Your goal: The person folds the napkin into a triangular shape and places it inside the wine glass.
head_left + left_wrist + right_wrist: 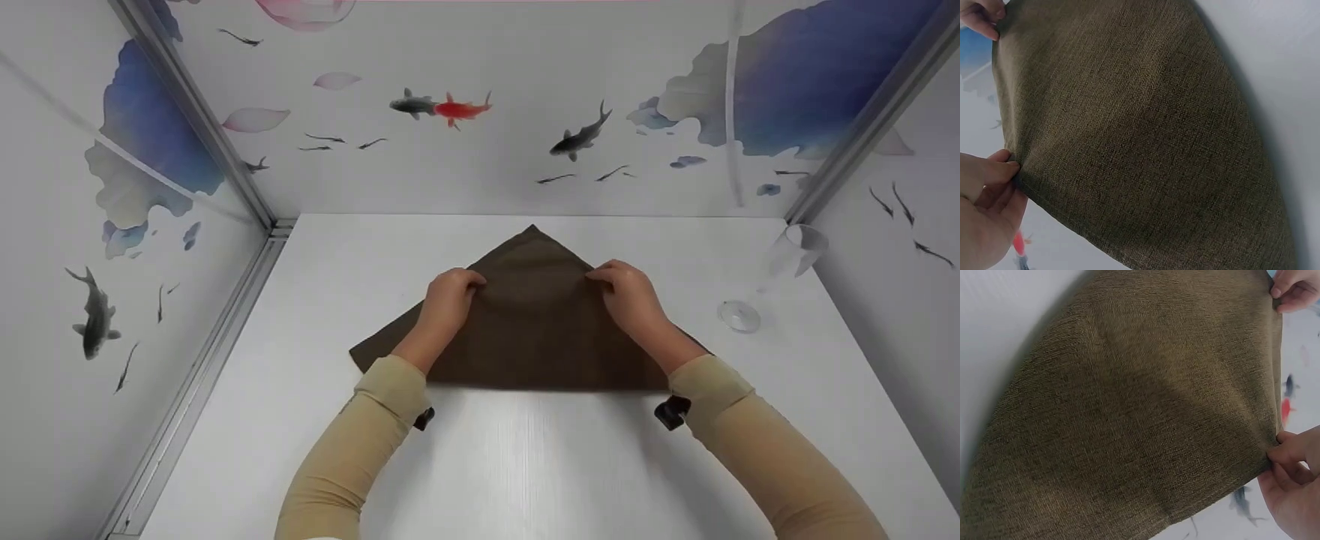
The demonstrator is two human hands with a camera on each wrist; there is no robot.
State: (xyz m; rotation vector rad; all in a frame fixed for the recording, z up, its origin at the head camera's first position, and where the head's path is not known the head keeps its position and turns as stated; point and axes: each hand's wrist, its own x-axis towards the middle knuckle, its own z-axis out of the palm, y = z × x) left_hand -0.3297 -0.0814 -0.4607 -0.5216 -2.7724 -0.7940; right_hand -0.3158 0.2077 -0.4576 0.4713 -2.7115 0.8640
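**Mid-table: both hands pinching a brown cloth**

On the white table (525,465), dead centre, sits the brown cloth (536,330), folded into a triangle with its point aimed at the back wall and its long edge toward me. From where I'm watching, my left hand (448,298) has its fingers curled round the cloth's left sloping edge, and my right hand (628,296) is doing the same on the right sloping edge, so both are clamped on fabric, not just resting.

The left wrist view shows the thumb and fingers pinching the edge tight, with the weave filling most of the shot. The right wrist view is the mirror of that, fingertips pressed together on the cloth's edge, and the cloth between the two pinch points bulges up a bit.

Off to the right, well apart from the cloth, a clear stemmed glass (780,274) lies tipped over near the side wall. The walls have painted fish, including a red fish (461,109), plus blue lotus leaves.

No brand, label or writing that I can read anywhere, cloth included.
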